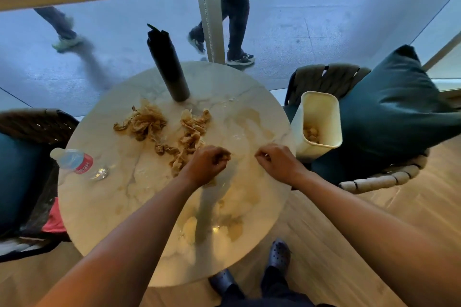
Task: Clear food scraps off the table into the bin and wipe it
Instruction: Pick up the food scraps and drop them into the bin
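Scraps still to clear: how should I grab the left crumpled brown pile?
Take the left crumpled brown pile at its raised middle, coming from above with the left hand; it lies loose and spread flat, so rake its thin trailing edges inward first.

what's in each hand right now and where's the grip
Left hand pinches a small brown food scrap at its fingertips. Right hand has curled fingers, grip on something tiny and pale; what it is cannot be told.
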`<state>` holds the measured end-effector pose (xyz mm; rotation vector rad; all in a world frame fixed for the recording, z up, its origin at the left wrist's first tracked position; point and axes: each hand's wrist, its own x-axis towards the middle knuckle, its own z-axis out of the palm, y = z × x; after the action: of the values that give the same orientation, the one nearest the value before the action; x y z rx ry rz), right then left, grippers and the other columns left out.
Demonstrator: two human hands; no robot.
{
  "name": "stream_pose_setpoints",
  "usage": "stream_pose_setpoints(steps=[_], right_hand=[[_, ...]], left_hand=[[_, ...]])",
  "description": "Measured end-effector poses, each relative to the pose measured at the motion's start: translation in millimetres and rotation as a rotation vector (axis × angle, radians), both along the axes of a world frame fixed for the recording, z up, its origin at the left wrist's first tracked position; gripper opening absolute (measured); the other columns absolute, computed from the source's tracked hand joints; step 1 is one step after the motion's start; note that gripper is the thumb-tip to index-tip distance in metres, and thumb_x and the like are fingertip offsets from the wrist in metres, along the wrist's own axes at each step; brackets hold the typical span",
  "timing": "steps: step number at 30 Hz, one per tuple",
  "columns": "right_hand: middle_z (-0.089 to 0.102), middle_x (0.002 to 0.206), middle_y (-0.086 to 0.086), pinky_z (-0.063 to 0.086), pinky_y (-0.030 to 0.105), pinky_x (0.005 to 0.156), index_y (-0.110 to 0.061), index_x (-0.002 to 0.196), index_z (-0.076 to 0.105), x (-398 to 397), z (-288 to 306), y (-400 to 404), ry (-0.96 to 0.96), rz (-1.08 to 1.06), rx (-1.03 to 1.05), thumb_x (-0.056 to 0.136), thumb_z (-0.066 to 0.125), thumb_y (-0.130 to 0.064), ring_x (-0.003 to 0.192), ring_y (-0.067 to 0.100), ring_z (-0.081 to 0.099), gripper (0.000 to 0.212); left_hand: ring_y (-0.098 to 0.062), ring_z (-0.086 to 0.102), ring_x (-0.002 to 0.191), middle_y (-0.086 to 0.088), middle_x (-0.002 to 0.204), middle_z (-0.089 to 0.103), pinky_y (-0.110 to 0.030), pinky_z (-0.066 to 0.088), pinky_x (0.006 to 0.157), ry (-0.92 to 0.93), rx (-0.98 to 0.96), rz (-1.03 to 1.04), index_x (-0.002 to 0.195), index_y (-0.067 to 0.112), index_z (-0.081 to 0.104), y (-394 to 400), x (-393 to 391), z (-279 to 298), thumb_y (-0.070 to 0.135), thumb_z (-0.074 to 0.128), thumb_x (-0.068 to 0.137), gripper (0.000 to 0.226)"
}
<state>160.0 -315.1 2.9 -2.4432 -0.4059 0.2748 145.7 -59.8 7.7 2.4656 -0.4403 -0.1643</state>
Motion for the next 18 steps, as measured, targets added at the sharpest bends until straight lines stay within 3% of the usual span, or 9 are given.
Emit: stream_pose_setpoints(steps=[3,10,14,18], right_hand=[[0.069,0.102,0.003,0.053,0.029,0.088,-0.011,0.104,0.073,0,7,-27,0.015,-0.091,-0.008,0.092,0.065,-0.019,0.092,0.016,0.062,0.017],[0.064,0.110,0.007,0.050,0.030,0.093,-0.008,0.113,0.072,3,13,-89,0.023,-0.202,-0.038,0.090,0.067,-0.012,0.101,0.021,0.060,0.024],[0.066,0.112,0.007,0.042,0.023,0.086,-0.010,0.111,0.074,5,11,-126,0.018,-0.282,-0.039,0.095,0.065,-0.018,0.103,0.021,0.061,0.020],[0.069,0.113,0.005,0.052,0.033,0.092,-0.013,0.110,0.074,13,9,-161,-0.012,-0.334,-0.025,0.093,0.068,-0.020,0.103,0.021,0.065,0.019]], left_hand=[[-0.004,0.062,0.084,0.000,0.104,0.065,-0.003,0.047,0.082,0.019,-0.020,-0.020,0.114,0.011,0.073,-28,10,3,0.014,0.073,0.090,0.025],[-0.011,0.063,0.085,-0.003,0.115,0.054,-0.011,0.051,0.085,0.052,-0.051,-0.075,0.114,0.006,0.072,-89,36,2,0.006,0.082,0.077,0.038],[-0.013,0.064,0.089,-0.001,0.118,0.055,-0.023,0.056,0.088,-0.018,-0.015,-0.097,0.119,0.008,0.070,-125,52,-1,0.010,0.077,0.085,0.035],[-0.007,0.062,0.088,0.000,0.112,0.065,-0.025,0.057,0.084,-0.046,-0.003,-0.160,0.118,0.015,0.070,-165,73,1,0.019,0.072,0.091,0.027]])
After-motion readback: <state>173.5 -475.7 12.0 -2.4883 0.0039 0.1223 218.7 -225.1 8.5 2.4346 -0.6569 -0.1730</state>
